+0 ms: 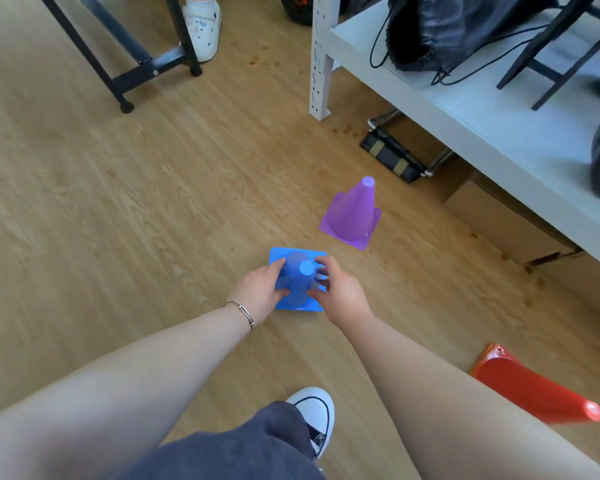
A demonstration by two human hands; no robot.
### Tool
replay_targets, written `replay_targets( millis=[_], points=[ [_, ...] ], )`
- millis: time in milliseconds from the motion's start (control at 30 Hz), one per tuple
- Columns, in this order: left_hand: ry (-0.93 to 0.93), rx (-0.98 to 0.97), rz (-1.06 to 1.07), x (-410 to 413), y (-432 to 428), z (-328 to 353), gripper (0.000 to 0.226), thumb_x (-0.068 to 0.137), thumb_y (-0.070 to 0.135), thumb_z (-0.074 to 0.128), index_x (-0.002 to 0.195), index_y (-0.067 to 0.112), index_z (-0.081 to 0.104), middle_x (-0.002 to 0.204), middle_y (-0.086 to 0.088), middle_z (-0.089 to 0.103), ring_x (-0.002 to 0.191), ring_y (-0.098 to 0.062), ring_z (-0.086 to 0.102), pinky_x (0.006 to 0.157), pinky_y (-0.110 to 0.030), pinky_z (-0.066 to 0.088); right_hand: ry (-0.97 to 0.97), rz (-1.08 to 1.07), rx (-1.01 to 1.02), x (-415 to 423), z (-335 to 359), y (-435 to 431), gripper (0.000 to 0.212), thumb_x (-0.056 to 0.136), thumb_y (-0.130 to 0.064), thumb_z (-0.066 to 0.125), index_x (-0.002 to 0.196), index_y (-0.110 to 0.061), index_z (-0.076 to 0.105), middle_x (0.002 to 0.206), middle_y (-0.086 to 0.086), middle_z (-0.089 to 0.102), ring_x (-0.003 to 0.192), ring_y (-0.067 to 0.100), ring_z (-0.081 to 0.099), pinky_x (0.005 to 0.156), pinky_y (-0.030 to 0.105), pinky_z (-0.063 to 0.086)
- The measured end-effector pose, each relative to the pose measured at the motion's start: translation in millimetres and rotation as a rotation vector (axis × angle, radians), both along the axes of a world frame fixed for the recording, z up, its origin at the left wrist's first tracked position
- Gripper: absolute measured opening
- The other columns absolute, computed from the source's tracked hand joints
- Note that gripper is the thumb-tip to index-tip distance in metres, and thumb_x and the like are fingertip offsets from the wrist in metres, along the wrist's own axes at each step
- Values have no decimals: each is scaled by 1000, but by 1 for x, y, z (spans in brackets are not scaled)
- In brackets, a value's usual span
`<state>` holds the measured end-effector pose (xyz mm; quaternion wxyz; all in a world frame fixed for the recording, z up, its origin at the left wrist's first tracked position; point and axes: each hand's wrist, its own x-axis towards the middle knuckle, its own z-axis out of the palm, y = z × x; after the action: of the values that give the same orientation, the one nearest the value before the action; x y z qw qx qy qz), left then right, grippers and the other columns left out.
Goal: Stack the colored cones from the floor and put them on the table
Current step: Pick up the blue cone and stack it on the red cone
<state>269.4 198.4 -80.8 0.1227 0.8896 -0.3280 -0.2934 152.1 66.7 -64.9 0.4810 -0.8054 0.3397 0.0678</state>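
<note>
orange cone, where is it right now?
Head view, lower right: the orange cone lies tipped on the floor beside the right forearm, apart from the purple cone.

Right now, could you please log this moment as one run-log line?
stage: first pickup | hands: left hand and right hand grip blue cone | waiting on floor: purple cone upright, orange cone tipped

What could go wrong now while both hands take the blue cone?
The left hand and right hand grip only the smooth sides of the blue cone, so it might slip. The orange cone lies tipped beside the right forearm and could be knocked or roll away.
</note>
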Motion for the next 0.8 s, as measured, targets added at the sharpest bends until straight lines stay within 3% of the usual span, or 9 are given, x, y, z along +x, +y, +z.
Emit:
replay_targets(
  millis=[200, 300, 467, 600, 800],
  points=[
    [-34, -102, -164, -26, -46, 34, 61, 88, 33, 63, 143, 20, 40, 134, -6, 60, 123, -25, 57, 101, -37, 45, -83, -138, -48, -56, 29, -36, 58, 80, -19, 75, 133, -25, 52, 125, -1, 66, 114, 17, 61, 98, 35, 48],
    [-11, -155, -193, -41, -67, 58, 54, 83, 30, 68, 134, 21, 51, 124, -5, 67, 115, -22, 63, 97, -38, 49, -144, -176, -15, -86, 51, -52, 56, 81, -16, 74, 132, -31, 54, 120, -7, 63, 106, 7, 60, 91, 21, 46],
    [-1, -199, -316, -76, -117, 112, 51, 81, 26, 70, 129, 18, 55, 117, -7, 70, 108, -24, 65, 92, -39, 52, -197, -265, -30, -138, 96, -81, 55, 83, -20, 73, 129, -43, 54, 121, -11, 62, 102, 5, 64, 83, 17, 49],
    [0, -252, -420, -119, -162, 147, 51, 82, 28, 69, 130, 20, 54, 118, -4, 69, 110, -20, 65, 93, -39, 53, -196, -349, -137, -191, 135, -109, 55, 83, -24, 73, 131, -41, 52, 121, -10, 61, 104, 9, 64, 90, 27, 51],
    [117, -378, -485, -202, -217, 174, 54, 82, 24, 71, 132, 21, 53, 118, -6, 69, 112, -18, 64, 97, -39, 52, -138, -456, -309, -280, 174, -146, 60, 79, -27, 77, 133, -38, 53, 117, -8, 63, 99, 10, 67, 91, 29, 54]
  ],
)
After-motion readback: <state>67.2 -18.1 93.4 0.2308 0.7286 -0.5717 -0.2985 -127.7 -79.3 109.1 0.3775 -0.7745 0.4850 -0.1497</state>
